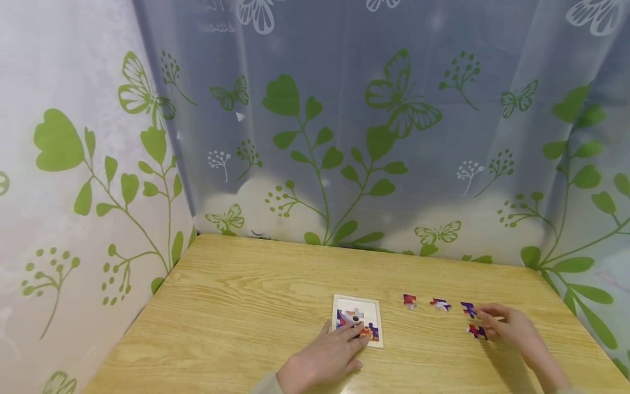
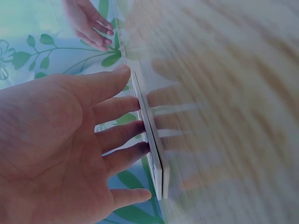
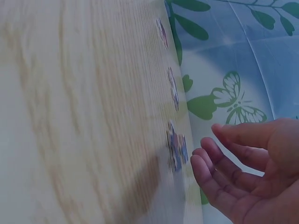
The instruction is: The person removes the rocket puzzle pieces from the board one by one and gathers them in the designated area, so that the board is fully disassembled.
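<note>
My left hand (image 1: 326, 353) lies on a small white-framed jigsaw puzzle board (image 1: 375, 305), its fingers spread over the lower left part. In the left wrist view, fairly straight fingertips touch the top of the thin board (image 2: 154, 144). Part of the picture is filled with purple, orange and grey pieces; the upper area is white. My right hand (image 1: 514, 329) hovers beside a purple jigsaw piece (image 1: 468, 309) and a red-and-purple jigsaw piece (image 1: 476, 331). Its fingers are loosely bent in the right wrist view, with nothing between them, close over the nearest pieces (image 3: 177, 148).
Two more loose pieces, a red one (image 1: 409, 301) and a purple-and-white one (image 1: 440, 304), lie in a row right of the board. The wood-grain table (image 1: 236, 312) meets a curtain (image 1: 334, 180) printed with leaves and butterflies at its back edge and sides.
</note>
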The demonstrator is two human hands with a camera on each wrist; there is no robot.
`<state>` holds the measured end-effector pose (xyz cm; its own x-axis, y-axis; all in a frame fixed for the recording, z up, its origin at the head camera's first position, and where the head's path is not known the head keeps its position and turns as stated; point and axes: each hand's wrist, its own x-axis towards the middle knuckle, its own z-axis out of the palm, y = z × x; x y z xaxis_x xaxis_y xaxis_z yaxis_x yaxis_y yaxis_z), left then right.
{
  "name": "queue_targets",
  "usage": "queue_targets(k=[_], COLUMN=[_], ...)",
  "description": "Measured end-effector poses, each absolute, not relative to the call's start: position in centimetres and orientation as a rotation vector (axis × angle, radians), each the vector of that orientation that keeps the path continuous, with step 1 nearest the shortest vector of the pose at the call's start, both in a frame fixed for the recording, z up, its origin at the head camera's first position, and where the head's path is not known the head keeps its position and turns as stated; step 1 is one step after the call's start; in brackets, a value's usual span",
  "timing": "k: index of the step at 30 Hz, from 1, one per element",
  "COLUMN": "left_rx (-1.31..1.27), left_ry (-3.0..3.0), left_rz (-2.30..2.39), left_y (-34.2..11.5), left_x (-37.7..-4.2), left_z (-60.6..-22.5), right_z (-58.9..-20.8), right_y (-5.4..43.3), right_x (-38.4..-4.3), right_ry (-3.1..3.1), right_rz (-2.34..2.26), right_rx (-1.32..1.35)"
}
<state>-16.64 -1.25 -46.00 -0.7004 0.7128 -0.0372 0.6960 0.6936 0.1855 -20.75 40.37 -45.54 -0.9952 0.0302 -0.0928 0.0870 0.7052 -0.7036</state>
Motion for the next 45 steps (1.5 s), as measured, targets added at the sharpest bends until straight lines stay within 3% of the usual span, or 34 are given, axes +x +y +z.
queue_targets(k=[23, 45], left_rx=[1.140, 1.175], left_ry=[2.808, 2.800], left_rz=[0.199, 0.290], left_y=[-1.1, -1.2], left_x=[-16.6, -17.0], left_z=[-45.8, -46.0], right_z=[-45.1, -45.3], right_y=[33.2, 24.6], right_x=[-20.6, -23.3], right_ry=[2.807, 2.682], right_rz=[-1.308, -1.438], right_rx=[-0.197, -0.406])
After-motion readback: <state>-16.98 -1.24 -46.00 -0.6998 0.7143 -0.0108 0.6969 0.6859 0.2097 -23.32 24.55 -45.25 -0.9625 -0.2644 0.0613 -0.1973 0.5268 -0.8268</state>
